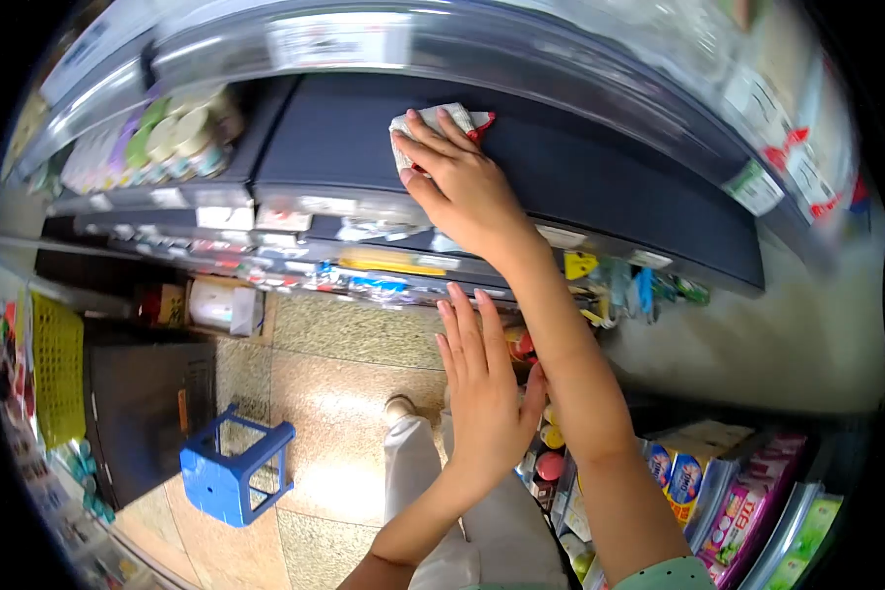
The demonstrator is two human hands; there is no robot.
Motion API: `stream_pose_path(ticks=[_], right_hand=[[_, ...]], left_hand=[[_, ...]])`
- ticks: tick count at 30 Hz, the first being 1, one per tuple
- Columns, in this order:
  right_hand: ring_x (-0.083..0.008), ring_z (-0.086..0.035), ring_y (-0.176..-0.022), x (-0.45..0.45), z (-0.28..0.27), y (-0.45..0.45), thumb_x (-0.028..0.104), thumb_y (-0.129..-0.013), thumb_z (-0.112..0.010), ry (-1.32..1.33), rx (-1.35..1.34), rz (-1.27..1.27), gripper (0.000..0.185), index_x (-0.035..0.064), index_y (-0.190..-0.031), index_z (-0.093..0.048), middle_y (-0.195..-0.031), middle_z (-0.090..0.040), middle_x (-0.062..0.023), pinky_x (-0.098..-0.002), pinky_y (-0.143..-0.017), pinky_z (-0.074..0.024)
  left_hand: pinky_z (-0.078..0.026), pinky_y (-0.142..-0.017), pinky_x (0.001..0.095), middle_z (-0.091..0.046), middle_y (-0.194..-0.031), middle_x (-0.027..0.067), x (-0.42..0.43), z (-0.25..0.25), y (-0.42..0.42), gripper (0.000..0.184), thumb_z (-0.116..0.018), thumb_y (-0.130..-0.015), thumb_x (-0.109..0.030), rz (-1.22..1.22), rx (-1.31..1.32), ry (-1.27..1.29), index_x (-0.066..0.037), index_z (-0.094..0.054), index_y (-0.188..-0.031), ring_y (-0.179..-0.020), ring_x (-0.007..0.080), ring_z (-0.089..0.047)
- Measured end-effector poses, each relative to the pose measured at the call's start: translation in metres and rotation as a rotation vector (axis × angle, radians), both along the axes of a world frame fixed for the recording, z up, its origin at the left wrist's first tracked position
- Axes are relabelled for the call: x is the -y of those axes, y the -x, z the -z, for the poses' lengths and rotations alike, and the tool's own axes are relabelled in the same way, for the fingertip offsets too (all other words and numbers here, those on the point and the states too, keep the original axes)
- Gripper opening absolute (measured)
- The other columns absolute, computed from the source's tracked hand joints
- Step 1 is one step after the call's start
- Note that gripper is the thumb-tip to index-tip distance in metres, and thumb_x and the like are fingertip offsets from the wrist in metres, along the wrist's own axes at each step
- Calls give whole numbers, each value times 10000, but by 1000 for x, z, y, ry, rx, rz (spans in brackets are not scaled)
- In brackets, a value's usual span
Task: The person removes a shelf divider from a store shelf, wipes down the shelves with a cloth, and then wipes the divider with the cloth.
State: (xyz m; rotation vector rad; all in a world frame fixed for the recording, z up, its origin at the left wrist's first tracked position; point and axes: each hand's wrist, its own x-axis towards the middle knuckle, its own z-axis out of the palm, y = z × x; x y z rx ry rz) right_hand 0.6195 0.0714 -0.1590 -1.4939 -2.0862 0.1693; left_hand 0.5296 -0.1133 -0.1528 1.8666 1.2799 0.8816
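On a dark shelf board [344, 138], my right hand [459, 182] presses down on a white cloth [403, 128] with red edging. Its fingers lie spread over the cloth, and a red corner sticks out beyond the fingertips. Below the shelf edge, my left hand [489, 379] hangs in the air, fingers stretched out, with nothing in it. Its fingertips are near the lower shelf rows and its thumb is beside my right forearm.
Rolls and small packages [182, 138] stand at the shelf's left. Lower shelves hold small goods. A blue stool [228, 474] is on the tiled floor beside a dark box [147, 413] and a yellow-green basket [57, 369]. Packaged goods [747, 511] fill the lower right.
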Motion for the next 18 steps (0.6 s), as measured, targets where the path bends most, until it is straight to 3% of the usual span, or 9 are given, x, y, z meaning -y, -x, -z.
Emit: stream_pose_path(ticks=[10, 14, 18], right_hand=[[-339, -285, -1480, -48, -4, 105, 267, -990, -520, 56, 70, -219, 469, 119, -1435, -521, -1583, -362, -99, -428, -1177, -307], [-399, -337, -1440, -59, -6, 125, 233, -945, -519, 24, 30, -284, 474, 87, -1394, -554, -1538, -422, -148, -432, -1169, -322], [-397, -369, -1423, -70, -7, 123, 184, -958, -538, 54, -44, -344, 425, 99, -1372, -579, -1499, -473, -152, -412, -1159, -335]], left_hand=[[-115, -1189, 564, 0, -1614, 331, -10, -9, 81, 900, -631, -855, -73, -313, 67, -14, 38, -90, -1565, -1480, 547, -20], [-113, -1191, 563, -3, -1623, 312, -10, -11, 103, 901, -633, -856, -79, -390, 75, -22, 36, -90, -1565, -1484, 536, -26], [-104, -1195, 559, -1, -1624, 309, -6, -19, 118, 906, -637, -856, -84, -443, 64, -12, 31, -87, -1567, -1491, 520, -27]])
